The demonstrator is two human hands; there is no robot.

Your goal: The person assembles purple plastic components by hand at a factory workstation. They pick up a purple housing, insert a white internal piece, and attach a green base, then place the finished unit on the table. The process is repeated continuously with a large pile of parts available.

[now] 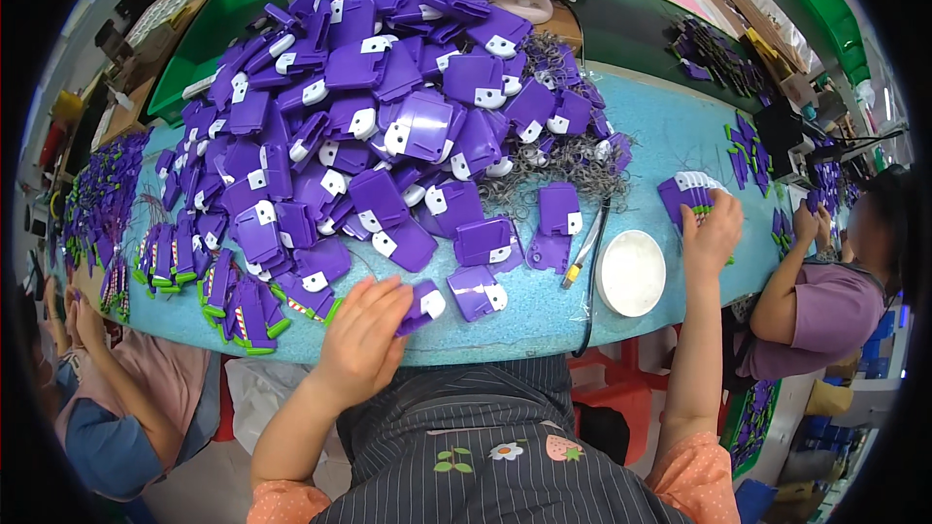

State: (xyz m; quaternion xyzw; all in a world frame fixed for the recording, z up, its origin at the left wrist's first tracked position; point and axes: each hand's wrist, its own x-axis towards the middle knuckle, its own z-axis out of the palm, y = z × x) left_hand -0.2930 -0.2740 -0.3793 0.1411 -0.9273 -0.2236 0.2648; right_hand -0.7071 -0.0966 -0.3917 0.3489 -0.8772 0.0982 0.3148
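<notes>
My left hand point(364, 335) is half curled, fingers together, against a flat purple case point(415, 316) with a rounded white end, at the table's point(534, 330) near edge; I cannot tell how firmly I grip it. Its white end points right and slightly away from me, its long axis slanting that way. My right hand point(714, 233) closes on a stack of similar cases point(672, 202), their white ends fanned along the far side.
</notes>
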